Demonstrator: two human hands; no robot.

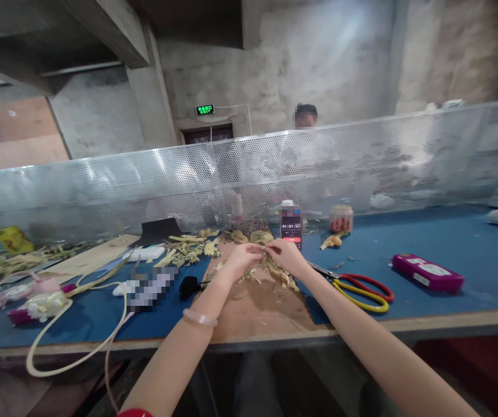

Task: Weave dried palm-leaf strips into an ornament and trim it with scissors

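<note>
My left hand, with a pale bangle on its wrist, reaches over a brown board. Its fingers are closed in a pinch on a dried leaf. My right hand meets it from the other side, fingertips also pinched on the dried leaf, close to the left ones. The fingers cover most of what is held. More dried leaves lie crumpled on the board under and behind both hands, with small flakes around. A phone showing a running timer stands upright just beyond my right hand.
Scissors with red and yellow handles lie right of the board. Farther right is a purple pack; a jar stands behind. Leaf pieces, a black pompom and straps lie left. A perforated metal screen closes the back; a person sits beyond.
</note>
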